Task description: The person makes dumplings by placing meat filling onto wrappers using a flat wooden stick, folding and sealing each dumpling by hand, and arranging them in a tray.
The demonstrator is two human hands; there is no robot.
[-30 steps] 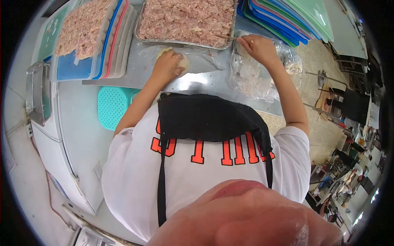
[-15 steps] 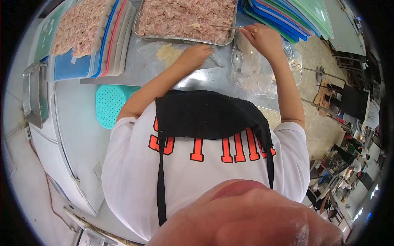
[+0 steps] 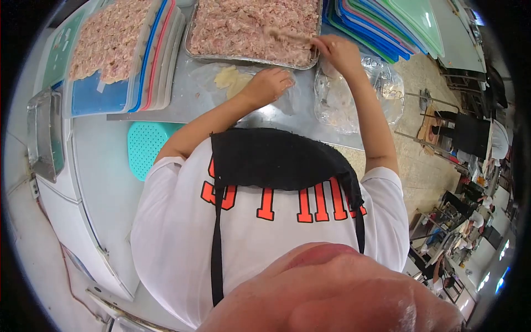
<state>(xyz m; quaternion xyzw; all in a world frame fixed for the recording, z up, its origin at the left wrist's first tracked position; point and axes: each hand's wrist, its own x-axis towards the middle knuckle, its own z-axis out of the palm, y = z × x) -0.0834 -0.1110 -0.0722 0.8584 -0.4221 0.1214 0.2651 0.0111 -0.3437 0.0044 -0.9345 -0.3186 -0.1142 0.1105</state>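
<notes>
Steel desk runs across the top of the view, person leaning over it in a white shirt with a black apron. Big metal tray of minced meat sits at the far edge, centre. Left of it, a stack of flat plastic boards loaded with small meat portions. Right of the tray, a fanned stack of coloured boards, blue and green. Clear plastic bag lies crumpled on the desk under the right forearm, near the desk's front edge. Teal perforated stool or basket sits below the desk on the left. Pale dough wrappers lie on the desk just in front of the tray, on a thin clear sheet. Left hand rests on the desk just right of the wrappers, fingers loosely curled, grip half closed, touching or nearly touching the stack edge; cannot tell if it pinches one. Right hand is at the tray's right front corner, grip closed on a thin stick that reaches left into the meat. Stick tip is blurred, lying on the meat surface.
</notes>
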